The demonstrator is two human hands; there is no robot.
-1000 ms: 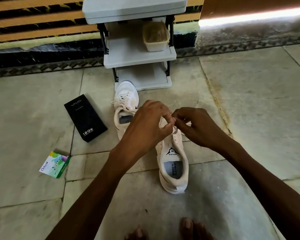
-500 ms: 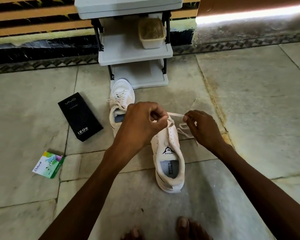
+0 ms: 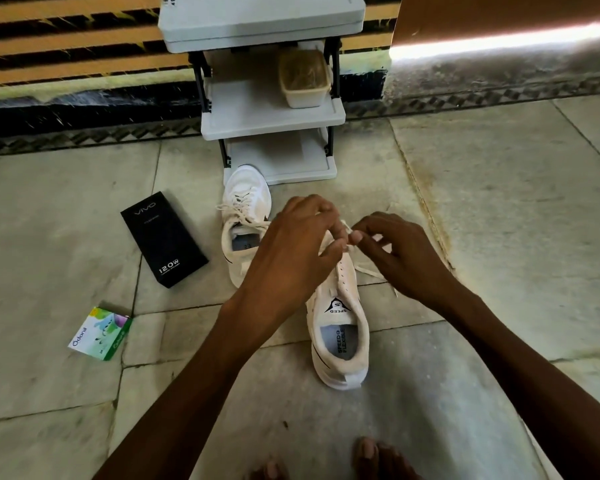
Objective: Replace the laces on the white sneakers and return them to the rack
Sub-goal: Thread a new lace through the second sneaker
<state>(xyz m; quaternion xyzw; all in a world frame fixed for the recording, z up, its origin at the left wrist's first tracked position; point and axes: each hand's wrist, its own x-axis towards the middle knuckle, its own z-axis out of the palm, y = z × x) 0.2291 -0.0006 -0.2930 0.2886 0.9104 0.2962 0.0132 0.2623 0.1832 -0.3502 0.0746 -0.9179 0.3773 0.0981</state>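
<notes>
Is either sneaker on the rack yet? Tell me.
No: both white sneakers, the far sneaker and the near sneaker, stand on the floor in front of the rack.

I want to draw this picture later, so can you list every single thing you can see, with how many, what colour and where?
sneakers: 2, white; near one on floor under the hands, far one by the rack's foot
lace: 1, white, on near sneaker, pinched by both hands
rack: 1, grey shelves, against the wall
tub: 1, cream, on the rack's middle shelf
black box: 1, floor, left of the sneakers
small carton: 1, green and white, floor, far left
left hand: 1, fingers on the lace
right hand: 1, fingers on the lace
toes: bottom edge
</notes>
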